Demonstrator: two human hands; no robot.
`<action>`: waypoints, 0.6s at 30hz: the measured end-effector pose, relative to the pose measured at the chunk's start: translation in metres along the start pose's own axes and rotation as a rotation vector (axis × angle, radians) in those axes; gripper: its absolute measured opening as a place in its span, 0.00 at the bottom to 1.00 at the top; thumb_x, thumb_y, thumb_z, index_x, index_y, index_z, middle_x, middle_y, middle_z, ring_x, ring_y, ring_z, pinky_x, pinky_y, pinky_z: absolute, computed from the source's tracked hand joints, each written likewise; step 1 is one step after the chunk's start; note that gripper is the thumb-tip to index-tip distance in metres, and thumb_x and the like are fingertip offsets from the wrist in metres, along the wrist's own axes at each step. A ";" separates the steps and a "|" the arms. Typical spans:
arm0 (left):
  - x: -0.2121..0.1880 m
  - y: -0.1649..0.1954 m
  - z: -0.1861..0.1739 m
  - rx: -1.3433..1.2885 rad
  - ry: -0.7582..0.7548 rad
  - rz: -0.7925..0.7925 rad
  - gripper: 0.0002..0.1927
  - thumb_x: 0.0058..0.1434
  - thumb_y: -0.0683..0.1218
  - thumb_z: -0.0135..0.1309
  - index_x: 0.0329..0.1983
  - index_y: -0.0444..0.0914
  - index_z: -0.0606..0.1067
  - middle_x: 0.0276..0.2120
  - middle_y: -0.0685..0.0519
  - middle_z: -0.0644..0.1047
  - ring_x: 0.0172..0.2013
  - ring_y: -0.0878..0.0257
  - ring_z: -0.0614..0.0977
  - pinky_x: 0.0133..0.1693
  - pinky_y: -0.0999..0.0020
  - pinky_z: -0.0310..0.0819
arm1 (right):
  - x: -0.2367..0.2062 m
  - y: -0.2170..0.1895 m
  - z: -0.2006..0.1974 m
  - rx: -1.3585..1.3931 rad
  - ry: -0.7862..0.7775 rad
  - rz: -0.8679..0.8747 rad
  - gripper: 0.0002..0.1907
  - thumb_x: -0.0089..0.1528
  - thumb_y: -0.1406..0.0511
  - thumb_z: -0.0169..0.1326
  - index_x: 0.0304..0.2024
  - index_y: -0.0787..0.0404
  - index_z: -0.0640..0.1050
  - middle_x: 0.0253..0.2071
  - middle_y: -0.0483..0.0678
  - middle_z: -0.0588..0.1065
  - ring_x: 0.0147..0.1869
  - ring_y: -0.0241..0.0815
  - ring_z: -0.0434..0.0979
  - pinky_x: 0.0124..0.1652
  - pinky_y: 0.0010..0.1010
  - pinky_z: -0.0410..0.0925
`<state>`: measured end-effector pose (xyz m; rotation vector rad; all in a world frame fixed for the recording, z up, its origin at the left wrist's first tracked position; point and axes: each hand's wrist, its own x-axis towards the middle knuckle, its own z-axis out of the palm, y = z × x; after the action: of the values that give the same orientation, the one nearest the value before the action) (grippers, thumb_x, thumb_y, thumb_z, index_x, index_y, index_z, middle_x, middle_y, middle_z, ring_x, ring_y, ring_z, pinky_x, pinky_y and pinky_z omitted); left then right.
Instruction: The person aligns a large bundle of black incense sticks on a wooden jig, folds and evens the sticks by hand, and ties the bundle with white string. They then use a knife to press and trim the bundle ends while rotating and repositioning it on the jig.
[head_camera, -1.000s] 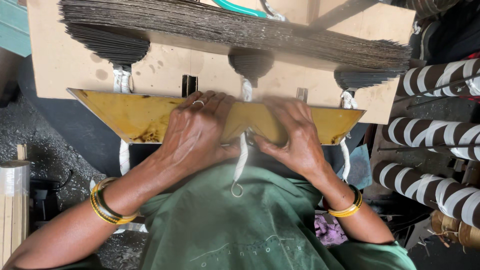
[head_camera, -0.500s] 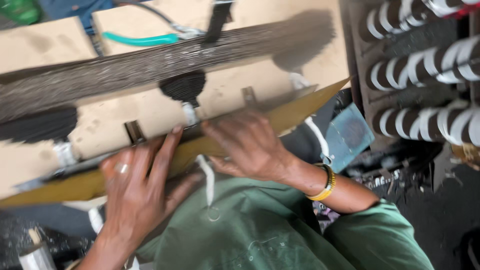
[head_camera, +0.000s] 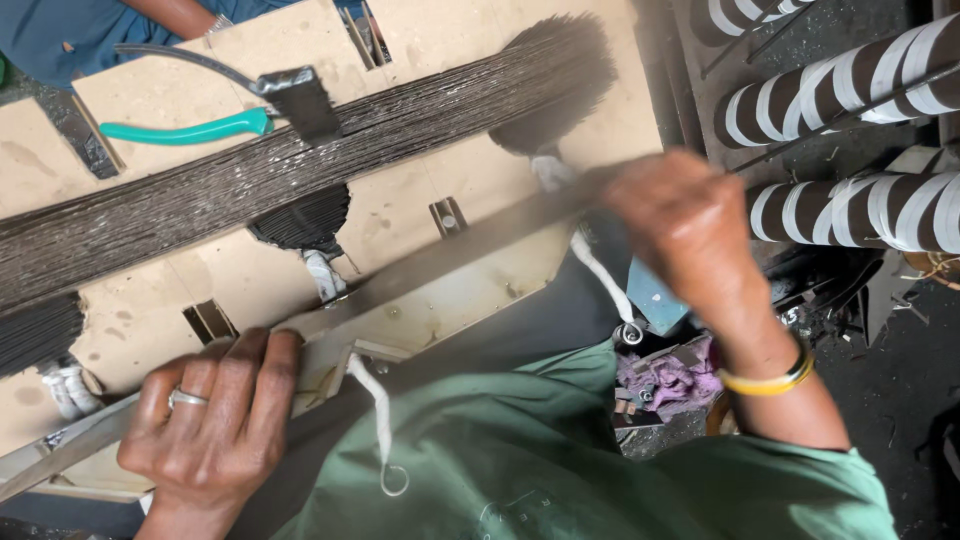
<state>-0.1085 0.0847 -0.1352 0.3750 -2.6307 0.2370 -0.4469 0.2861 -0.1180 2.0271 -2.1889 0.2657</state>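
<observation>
Left hand (head_camera: 215, 420): fingers curled over the lower-left end of the flat strip (head_camera: 430, 262), gripping it
Right hand (head_camera: 685, 215): blurred, closed on the strip's upper-right end
Strip: long axis runs lower left to upper right, spanning both hands, across the desk (head_camera: 480, 165)
Beyond: dark wire bundle (head_camera: 300, 165), teal-handled pliers (head_camera: 190, 130)

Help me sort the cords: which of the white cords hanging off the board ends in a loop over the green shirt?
The white cord beside the left hand: it hangs over the green shirt, ending in a small loop. The other cord, near the right hand, ends at a metal ring.
</observation>
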 end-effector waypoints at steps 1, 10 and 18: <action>0.006 0.000 0.003 -0.004 0.018 0.004 0.02 0.63 0.39 0.60 0.38 0.37 0.82 0.33 0.53 0.81 0.32 0.62 0.81 0.37 0.68 0.71 | 0.002 0.014 0.000 -0.013 0.004 0.040 0.07 0.54 0.77 0.57 0.34 0.64 0.79 0.32 0.51 0.75 0.38 0.50 0.78 0.39 0.40 0.70; 0.039 -0.008 0.007 0.138 0.028 -0.025 0.08 0.71 0.36 0.55 0.49 0.35 0.83 0.37 0.54 0.79 0.37 0.65 0.79 0.42 0.71 0.68 | 0.053 0.055 0.022 -0.060 0.451 -0.101 0.13 0.56 0.79 0.54 0.40 0.63 0.81 0.38 0.48 0.77 0.45 0.46 0.79 0.47 0.35 0.69; 0.067 0.008 0.036 -0.057 0.060 -0.086 0.07 0.61 0.38 0.62 0.43 0.35 0.82 0.28 0.52 0.76 0.29 0.61 0.77 0.36 0.65 0.71 | 0.043 0.068 0.024 -0.067 0.399 -0.056 0.13 0.57 0.78 0.56 0.43 0.62 0.81 0.41 0.49 0.77 0.48 0.47 0.78 0.47 0.36 0.70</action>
<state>-0.1834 0.0687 -0.1354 0.4537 -2.5498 0.1427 -0.5176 0.2442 -0.1335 1.8087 -1.8701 0.5304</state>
